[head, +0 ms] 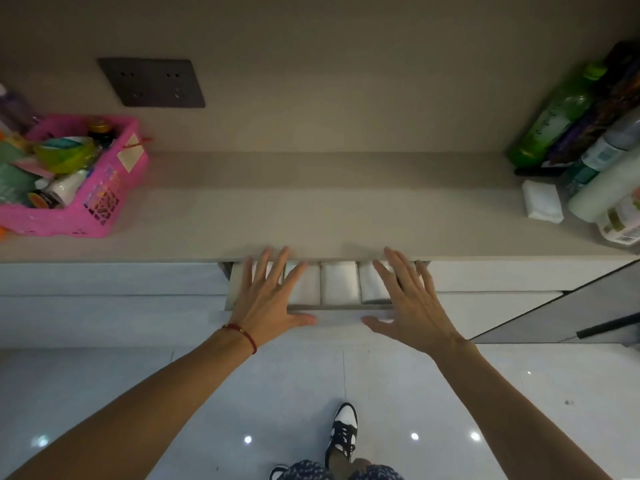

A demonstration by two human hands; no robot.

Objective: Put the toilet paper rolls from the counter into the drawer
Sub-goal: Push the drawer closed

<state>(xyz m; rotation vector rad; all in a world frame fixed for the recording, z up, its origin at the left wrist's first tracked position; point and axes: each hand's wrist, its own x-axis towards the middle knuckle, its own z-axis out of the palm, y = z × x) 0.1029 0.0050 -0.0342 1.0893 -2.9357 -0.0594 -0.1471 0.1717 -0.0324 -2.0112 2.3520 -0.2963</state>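
The drawer (337,319) under the beige counter (311,216) stands partly pulled out. White toilet paper rolls (339,283) lie side by side inside it, filling the visible row. My left hand (268,299) rests flat over the drawer's left part, fingers spread, thumb on the front panel. My right hand (410,301) lies flat over the right part in the same way, covering some of the rolls. Neither hand holds anything. The counter stretch above the drawer carries no rolls.
A pink basket (104,206) full of toiletries sits on the counter's left. Bottles, among them a green one (554,119), and a white tissue pack (542,201) crowd the right end. A dark cabinet door (571,313) stands ajar at right. A wall socket (152,83) is behind.
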